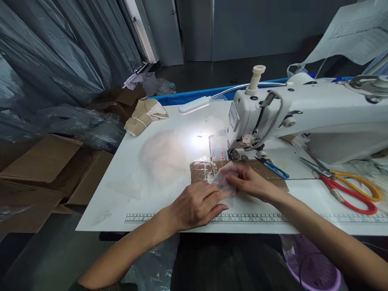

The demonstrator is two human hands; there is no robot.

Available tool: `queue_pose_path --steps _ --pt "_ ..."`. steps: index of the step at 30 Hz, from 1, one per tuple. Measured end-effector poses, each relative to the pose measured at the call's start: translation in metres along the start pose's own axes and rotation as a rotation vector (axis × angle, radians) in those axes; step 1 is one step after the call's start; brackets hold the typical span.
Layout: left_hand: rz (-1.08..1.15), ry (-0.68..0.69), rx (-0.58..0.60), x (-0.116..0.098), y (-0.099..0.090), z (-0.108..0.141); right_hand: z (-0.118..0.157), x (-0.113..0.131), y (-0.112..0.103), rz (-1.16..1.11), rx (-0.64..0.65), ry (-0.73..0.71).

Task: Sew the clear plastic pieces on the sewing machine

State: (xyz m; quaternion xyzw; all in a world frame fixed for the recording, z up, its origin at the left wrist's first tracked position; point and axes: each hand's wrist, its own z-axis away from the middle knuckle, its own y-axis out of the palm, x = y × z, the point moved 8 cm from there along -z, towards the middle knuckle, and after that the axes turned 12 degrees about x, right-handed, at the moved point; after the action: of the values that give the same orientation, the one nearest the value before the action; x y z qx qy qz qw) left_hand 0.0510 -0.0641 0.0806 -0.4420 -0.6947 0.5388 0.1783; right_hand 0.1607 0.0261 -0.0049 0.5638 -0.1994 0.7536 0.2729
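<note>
Pinching a sheer piece of material [224,178] between thumb and fingers, the right hand [250,182] holds it over a brown board [198,173] before a white sewing machine [279,107]. The left hand [195,203] reaches loosely extended, fingertips at the material's edge; whether they grip it cannot be told.

Here's the right hand [247,182] pinching a translucent sheet [223,180], left hand [198,204] at its near edge, white sewing machine [309,105] beyond, right!
</note>
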Motion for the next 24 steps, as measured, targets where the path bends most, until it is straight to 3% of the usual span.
queue_pose_path --steps 3,6,11,14,18,20,24 --pt "0.016 -0.035 -0.008 0.004 -0.006 0.009 -0.011 0.01 0.004 0.132 0.027 0.003" --pt "0.027 -0.061 -0.038 0.007 -0.01 0.022 -0.03 0.038 0.012 0.4 0.007 -0.084" --pt "0.016 -0.166 -0.125 0.021 -0.026 0.047 -0.073 0.111 0.03 0.982 -0.263 -0.32" --pt "0.045 -0.259 -0.187 0.033 -0.042 0.064 -0.115 0.138 0.035 1.253 -0.371 -0.303" --pt "0.108 -0.388 -0.258 0.049 -0.062 0.089 -0.175 0.143 0.037 1.276 -0.256 -0.295" --pt "0.093 -0.463 -0.297 0.061 -0.072 0.103 -0.193 0.14 0.038 1.223 -0.225 -0.336" --pt "0.016 -0.705 -0.369 0.099 -0.085 0.134 -0.182 0.133 0.047 1.076 -0.289 -0.558"
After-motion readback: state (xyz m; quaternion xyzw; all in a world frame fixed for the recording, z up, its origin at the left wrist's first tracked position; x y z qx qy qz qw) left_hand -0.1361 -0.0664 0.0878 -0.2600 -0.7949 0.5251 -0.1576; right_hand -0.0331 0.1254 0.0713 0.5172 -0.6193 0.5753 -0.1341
